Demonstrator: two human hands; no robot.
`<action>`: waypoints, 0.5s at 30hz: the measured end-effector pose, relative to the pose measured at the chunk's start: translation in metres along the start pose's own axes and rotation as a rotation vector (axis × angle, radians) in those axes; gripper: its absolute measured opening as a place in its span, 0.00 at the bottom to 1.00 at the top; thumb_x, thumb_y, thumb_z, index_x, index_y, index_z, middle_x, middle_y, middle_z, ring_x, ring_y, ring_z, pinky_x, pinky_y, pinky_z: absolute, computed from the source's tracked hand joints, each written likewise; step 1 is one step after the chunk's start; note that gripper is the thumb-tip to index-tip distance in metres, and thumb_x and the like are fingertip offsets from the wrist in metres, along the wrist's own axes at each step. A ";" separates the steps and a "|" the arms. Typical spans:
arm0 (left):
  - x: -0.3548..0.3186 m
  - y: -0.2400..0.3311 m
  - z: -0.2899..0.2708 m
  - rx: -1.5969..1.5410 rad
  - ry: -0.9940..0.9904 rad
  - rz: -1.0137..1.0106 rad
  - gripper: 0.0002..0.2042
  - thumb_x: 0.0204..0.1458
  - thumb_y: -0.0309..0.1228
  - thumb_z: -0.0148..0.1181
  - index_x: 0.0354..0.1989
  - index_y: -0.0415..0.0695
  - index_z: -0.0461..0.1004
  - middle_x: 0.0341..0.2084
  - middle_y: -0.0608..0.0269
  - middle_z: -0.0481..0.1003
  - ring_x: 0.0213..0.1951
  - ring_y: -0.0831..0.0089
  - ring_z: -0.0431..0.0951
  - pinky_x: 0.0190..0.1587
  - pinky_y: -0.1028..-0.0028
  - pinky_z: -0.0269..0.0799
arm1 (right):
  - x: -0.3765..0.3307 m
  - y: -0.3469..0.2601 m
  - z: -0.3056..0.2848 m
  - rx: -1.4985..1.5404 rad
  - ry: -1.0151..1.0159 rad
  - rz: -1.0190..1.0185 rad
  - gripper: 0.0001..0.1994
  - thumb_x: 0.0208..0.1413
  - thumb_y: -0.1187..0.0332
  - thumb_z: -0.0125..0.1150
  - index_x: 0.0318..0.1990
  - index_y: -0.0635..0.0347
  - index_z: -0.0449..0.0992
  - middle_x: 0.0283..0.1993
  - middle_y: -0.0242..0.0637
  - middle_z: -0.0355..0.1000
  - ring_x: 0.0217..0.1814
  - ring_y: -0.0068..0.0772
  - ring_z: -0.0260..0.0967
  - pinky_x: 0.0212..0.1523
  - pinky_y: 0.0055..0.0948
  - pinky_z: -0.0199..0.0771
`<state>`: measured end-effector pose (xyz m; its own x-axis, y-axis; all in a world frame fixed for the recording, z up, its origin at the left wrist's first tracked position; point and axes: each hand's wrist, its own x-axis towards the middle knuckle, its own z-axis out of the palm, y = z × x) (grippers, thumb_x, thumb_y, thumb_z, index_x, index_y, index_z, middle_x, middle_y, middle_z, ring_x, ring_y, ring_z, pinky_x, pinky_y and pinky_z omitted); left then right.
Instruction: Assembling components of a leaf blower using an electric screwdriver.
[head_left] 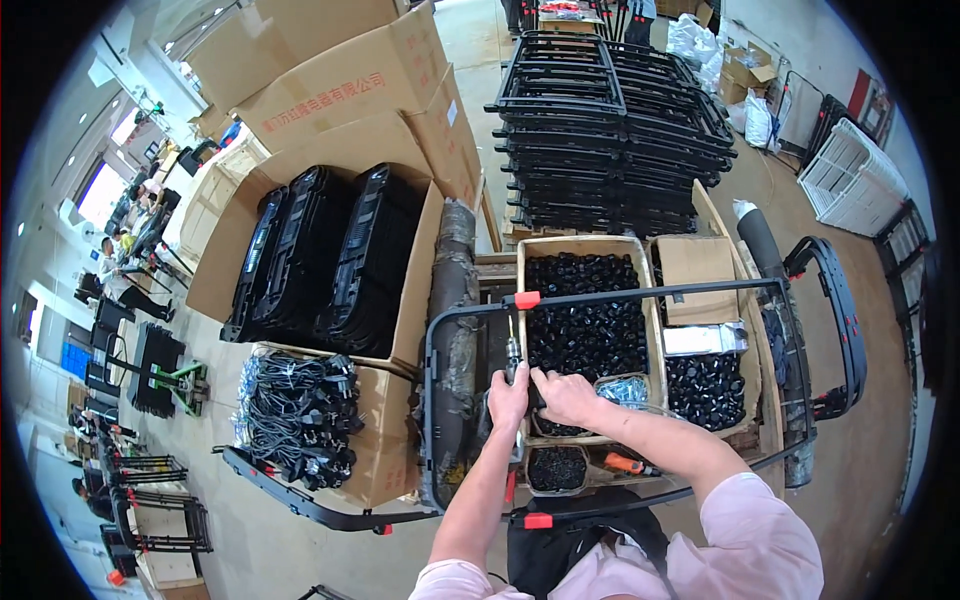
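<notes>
Both forearms extended, left hand (508, 398) gripping screwdriver (513, 352), right hand (563, 394) beside.

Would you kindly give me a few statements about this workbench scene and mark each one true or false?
1. The left hand grips a powered screwdriver. True.
2. The right hand rests far from the left hand. False: the two hands are close together.
3. The black tube frame carries red clips. True.
4. The open carton behind the hands holds white parts. False: it holds small black parts.
5. The black cables lie to the person's left. True.
</notes>
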<state>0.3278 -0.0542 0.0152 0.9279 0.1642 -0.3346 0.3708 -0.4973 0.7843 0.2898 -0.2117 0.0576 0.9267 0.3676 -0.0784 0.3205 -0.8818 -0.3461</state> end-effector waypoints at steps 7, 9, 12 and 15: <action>0.028 -0.015 0.000 -0.009 -0.042 0.014 0.34 0.60 0.63 0.60 0.48 0.36 0.78 0.44 0.36 0.82 0.50 0.40 0.82 0.54 0.51 0.75 | 0.023 0.001 0.015 -0.006 -0.016 0.027 0.38 0.44 0.57 0.80 0.59 0.68 0.67 0.41 0.56 0.80 0.39 0.58 0.83 0.40 0.49 0.86; 0.028 -0.015 0.002 0.012 -0.020 0.050 0.34 0.60 0.61 0.61 0.47 0.34 0.78 0.42 0.37 0.82 0.49 0.43 0.83 0.53 0.53 0.75 | 0.020 -0.001 0.013 -0.011 -0.015 0.042 0.39 0.44 0.56 0.80 0.59 0.68 0.67 0.41 0.55 0.80 0.40 0.58 0.83 0.40 0.49 0.86; 0.029 -0.014 0.000 -0.001 -0.033 0.033 0.33 0.60 0.60 0.61 0.47 0.34 0.78 0.42 0.36 0.82 0.49 0.43 0.83 0.53 0.53 0.75 | 0.022 -0.004 0.006 0.015 -0.051 0.078 0.34 0.47 0.60 0.78 0.56 0.67 0.66 0.43 0.57 0.80 0.43 0.61 0.82 0.43 0.51 0.86; 0.032 -0.012 -0.004 -0.017 -0.077 0.010 0.34 0.59 0.62 0.61 0.47 0.35 0.78 0.44 0.36 0.82 0.50 0.40 0.83 0.54 0.51 0.76 | 0.025 -0.003 0.011 0.021 -0.013 0.064 0.39 0.44 0.58 0.78 0.61 0.69 0.66 0.41 0.57 0.80 0.40 0.60 0.82 0.41 0.51 0.85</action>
<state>0.3529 -0.0393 -0.0028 0.9263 0.0933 -0.3651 0.3626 -0.4843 0.7962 0.3097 -0.1971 0.0466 0.9425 0.3144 -0.1135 0.2561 -0.8973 -0.3595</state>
